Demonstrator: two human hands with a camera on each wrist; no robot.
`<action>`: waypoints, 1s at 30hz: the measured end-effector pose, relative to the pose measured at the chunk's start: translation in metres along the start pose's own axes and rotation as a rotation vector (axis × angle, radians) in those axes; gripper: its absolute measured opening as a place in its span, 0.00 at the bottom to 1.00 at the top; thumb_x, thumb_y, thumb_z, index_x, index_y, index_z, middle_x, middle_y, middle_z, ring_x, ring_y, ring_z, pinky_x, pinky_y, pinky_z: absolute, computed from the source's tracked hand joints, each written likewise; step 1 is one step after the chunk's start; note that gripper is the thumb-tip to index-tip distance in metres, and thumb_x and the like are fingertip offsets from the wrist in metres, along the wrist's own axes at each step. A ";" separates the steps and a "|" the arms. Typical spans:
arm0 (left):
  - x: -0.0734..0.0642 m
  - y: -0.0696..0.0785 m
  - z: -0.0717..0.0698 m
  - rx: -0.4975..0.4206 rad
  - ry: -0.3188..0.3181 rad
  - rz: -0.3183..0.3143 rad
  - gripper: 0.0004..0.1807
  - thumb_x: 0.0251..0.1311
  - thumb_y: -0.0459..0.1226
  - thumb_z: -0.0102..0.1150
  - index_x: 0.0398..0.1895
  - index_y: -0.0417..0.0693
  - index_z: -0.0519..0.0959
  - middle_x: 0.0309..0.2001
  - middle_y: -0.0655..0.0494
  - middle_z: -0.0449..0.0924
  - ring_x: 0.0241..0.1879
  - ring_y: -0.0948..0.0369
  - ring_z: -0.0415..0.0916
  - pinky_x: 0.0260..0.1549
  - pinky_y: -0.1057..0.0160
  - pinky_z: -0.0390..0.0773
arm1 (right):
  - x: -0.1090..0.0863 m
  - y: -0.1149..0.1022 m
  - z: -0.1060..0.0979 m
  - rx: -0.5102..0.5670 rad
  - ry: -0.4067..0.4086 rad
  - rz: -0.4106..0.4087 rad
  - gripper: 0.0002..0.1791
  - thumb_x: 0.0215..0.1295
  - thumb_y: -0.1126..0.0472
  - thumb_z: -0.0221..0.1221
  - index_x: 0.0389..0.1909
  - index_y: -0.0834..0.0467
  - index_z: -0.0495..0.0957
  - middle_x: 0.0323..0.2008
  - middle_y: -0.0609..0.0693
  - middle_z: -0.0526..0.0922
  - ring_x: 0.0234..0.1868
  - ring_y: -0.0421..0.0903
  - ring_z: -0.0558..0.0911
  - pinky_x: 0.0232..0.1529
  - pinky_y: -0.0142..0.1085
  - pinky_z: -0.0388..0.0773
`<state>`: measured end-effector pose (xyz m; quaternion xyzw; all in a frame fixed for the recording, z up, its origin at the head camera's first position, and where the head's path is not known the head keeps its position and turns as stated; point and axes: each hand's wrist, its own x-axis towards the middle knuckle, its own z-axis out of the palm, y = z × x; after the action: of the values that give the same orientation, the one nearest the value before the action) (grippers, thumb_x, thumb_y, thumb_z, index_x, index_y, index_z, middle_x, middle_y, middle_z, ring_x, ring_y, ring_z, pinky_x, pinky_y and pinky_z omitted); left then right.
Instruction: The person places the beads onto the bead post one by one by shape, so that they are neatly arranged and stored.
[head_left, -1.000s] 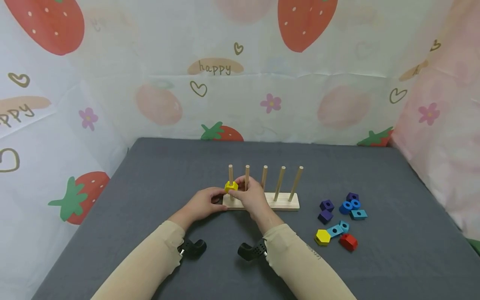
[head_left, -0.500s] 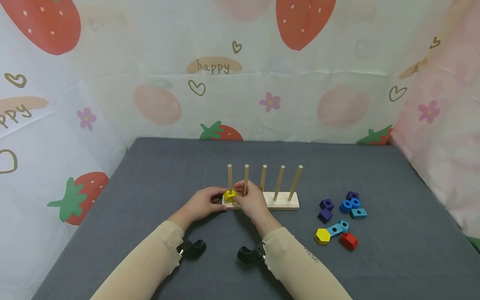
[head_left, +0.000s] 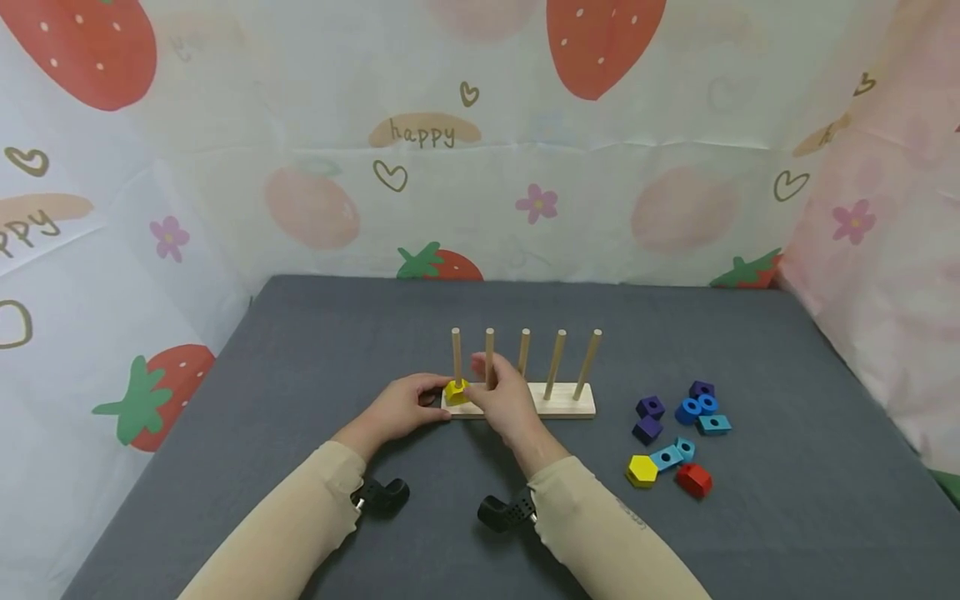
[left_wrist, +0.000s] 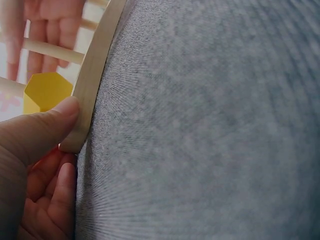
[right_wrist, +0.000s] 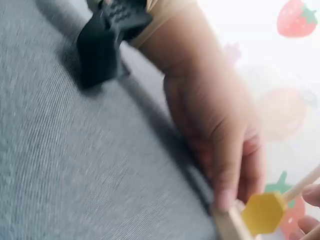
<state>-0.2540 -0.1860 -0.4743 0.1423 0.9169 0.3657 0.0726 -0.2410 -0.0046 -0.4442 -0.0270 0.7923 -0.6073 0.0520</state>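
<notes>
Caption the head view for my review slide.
Two hands at a five-peg wooden rack, a yellow block on its leftmost peg, loose blocks off to the right.

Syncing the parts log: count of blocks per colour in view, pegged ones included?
Yellow blocks: 2, one on a peg
Purple blocks: 3
Blue blocks: 2
Light blue blocks: 3
Red block: 1
Total: 11

The stand (head_left: 562,407) and its pegs (head_left: 555,365) look like smooth, matt wood. The yellow block (left_wrist: 48,91) has a smooth, painted-looking finish. The tablecloth (left_wrist: 200,125) is matt, finely ribbed cloth.
</notes>
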 end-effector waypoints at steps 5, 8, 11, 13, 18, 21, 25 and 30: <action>0.001 0.000 0.001 0.000 0.003 -0.003 0.30 0.47 0.43 0.68 0.57 0.49 0.74 0.54 0.55 0.74 0.53 0.61 0.71 0.50 0.61 0.73 | -0.006 -0.018 -0.007 0.039 0.005 -0.048 0.31 0.56 0.67 0.62 0.61 0.48 0.66 0.60 0.50 0.70 0.62 0.47 0.67 0.61 0.44 0.64; 0.001 0.000 0.001 0.009 0.005 -0.002 0.30 0.48 0.43 0.68 0.57 0.49 0.74 0.54 0.55 0.74 0.53 0.60 0.71 0.50 0.61 0.73 | -0.011 -0.031 -0.012 0.045 0.009 -0.072 0.35 0.56 0.67 0.62 0.64 0.47 0.62 0.63 0.49 0.66 0.64 0.45 0.63 0.62 0.41 0.62; 0.001 0.001 0.001 0.017 0.004 -0.009 0.30 0.48 0.43 0.68 0.57 0.50 0.74 0.54 0.55 0.74 0.53 0.60 0.71 0.51 0.61 0.73 | -0.018 -0.044 -0.018 0.039 0.012 -0.117 0.38 0.56 0.66 0.62 0.67 0.47 0.58 0.65 0.49 0.62 0.66 0.44 0.61 0.63 0.38 0.60; 0.001 0.000 0.001 0.021 0.004 -0.018 0.30 0.48 0.44 0.68 0.57 0.51 0.74 0.54 0.55 0.74 0.53 0.61 0.71 0.51 0.61 0.73 | -0.023 -0.052 -0.022 0.032 0.011 -0.149 0.39 0.56 0.66 0.62 0.68 0.47 0.56 0.65 0.47 0.62 0.66 0.43 0.61 0.63 0.37 0.60; 0.002 -0.001 0.000 0.032 0.006 -0.011 0.30 0.48 0.44 0.67 0.57 0.51 0.74 0.54 0.55 0.74 0.53 0.60 0.71 0.51 0.61 0.73 | -0.035 -0.071 -0.038 0.025 0.005 -0.243 0.38 0.57 0.66 0.61 0.67 0.46 0.57 0.62 0.43 0.64 0.64 0.40 0.62 0.63 0.36 0.60; 0.002 -0.002 0.000 0.030 0.006 -0.012 0.30 0.48 0.44 0.68 0.57 0.51 0.74 0.54 0.55 0.74 0.53 0.60 0.71 0.51 0.61 0.73 | -0.044 -0.083 -0.050 0.043 -0.004 -0.283 0.36 0.57 0.68 0.60 0.65 0.48 0.58 0.61 0.45 0.65 0.63 0.41 0.63 0.63 0.37 0.60; 0.001 -0.002 0.001 0.019 0.004 -0.019 0.30 0.48 0.43 0.68 0.57 0.51 0.74 0.54 0.55 0.74 0.53 0.60 0.71 0.50 0.61 0.73 | -0.054 -0.091 -0.072 0.069 -0.028 -0.326 0.33 0.58 0.69 0.59 0.64 0.51 0.61 0.60 0.48 0.66 0.62 0.44 0.66 0.63 0.37 0.62; 0.002 -0.001 0.001 0.016 -0.007 -0.028 0.29 0.48 0.42 0.68 0.57 0.51 0.74 0.54 0.55 0.74 0.52 0.61 0.71 0.51 0.61 0.73 | -0.062 -0.083 -0.107 0.022 -0.043 -0.354 0.30 0.60 0.69 0.58 0.63 0.52 0.62 0.60 0.49 0.67 0.60 0.46 0.68 0.62 0.39 0.63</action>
<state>-0.2556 -0.1850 -0.4755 0.1313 0.9215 0.3568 0.0796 -0.1933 0.0827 -0.3332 -0.1787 0.7672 -0.6148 -0.0384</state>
